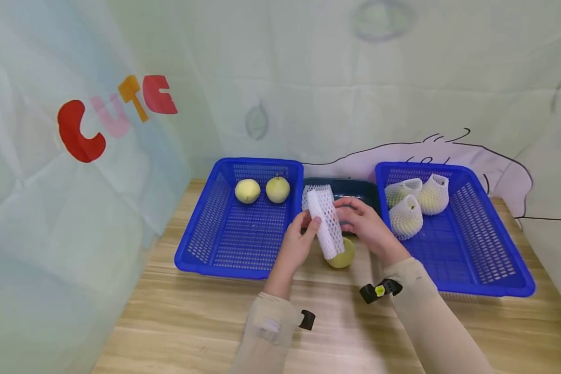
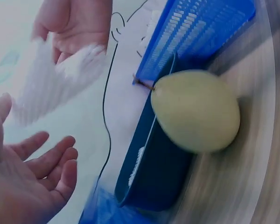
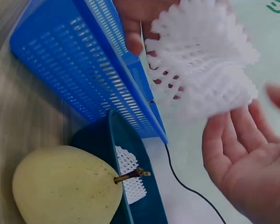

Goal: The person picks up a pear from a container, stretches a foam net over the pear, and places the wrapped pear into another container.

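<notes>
A white foam net sleeve (image 1: 324,221) hangs between both hands, over a yellow-green pear (image 1: 343,254) on the table. My left hand (image 1: 296,241) pinches the sleeve, thumb in front and fingers partly hidden behind it. At the sleeve's other side my right hand (image 1: 364,223) holds its edge with bent fingers. In the right wrist view the sleeve (image 3: 203,60) looks wide and bunched, with the pear (image 3: 67,186) below, stem showing. Motion blurs the sleeve (image 2: 56,84) in the left wrist view, where the pear (image 2: 198,111) stands apart from it.
A blue basket (image 1: 248,270) on the left holds two bare pears (image 1: 263,190). Another blue basket (image 1: 495,288) on the right holds three net-wrapped pears (image 1: 409,218). Between them sits a dark green tray (image 1: 355,184) with white foam netting (image 3: 129,172) inside. A printed cloth hangs behind.
</notes>
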Demonstrator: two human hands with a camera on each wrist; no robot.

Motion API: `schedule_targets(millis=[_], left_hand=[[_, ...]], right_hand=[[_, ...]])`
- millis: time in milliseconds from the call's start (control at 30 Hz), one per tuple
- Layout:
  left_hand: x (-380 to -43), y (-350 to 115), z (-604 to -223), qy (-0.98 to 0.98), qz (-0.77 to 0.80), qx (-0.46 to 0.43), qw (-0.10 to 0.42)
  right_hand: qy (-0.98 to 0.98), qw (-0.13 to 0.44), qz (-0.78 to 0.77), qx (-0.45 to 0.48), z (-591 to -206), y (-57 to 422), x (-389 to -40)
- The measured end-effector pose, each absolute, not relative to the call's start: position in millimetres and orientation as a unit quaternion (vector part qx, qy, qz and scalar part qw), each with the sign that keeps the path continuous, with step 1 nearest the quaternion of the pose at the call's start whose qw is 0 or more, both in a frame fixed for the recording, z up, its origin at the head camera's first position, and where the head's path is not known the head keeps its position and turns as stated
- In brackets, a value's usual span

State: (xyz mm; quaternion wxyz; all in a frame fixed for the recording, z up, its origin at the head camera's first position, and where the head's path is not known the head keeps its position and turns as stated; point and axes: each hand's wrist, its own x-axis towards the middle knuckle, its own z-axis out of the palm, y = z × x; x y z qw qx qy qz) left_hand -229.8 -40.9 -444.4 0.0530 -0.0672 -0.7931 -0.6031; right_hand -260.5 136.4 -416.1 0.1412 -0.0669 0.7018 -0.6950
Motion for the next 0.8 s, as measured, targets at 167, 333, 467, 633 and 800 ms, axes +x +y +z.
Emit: schedule_targets(millis=[167, 333, 467, 633, 800], left_hand=[[-229, -37, -442, -0.782, -0.611, -0.104, 0.073], [-229, -34, -441, -0.775, -0.598, -0.194, 0.068], [-228, -29, -442, -0.766, -0.603, -0.213, 0.056], [-225, -27, -442, -0.764, -0.623, -0.156, 0.058], [-227, -37, -441, -0.721, -0.684, -0.060, 0.093]], right_hand=[[0.738, 0.140, -0.653, -0.098, -420, 137, -253], [0.776, 0.118, -0.613, -0.089, -426, 137, -247], [0.785, 0.081, -0.612, -0.050, -430, 135, -244], [0.775, 0.049, -0.629, -0.019, -431, 136, -241], [0.740, 0.023, -0.672, -0.008, -427, 149, -241]])
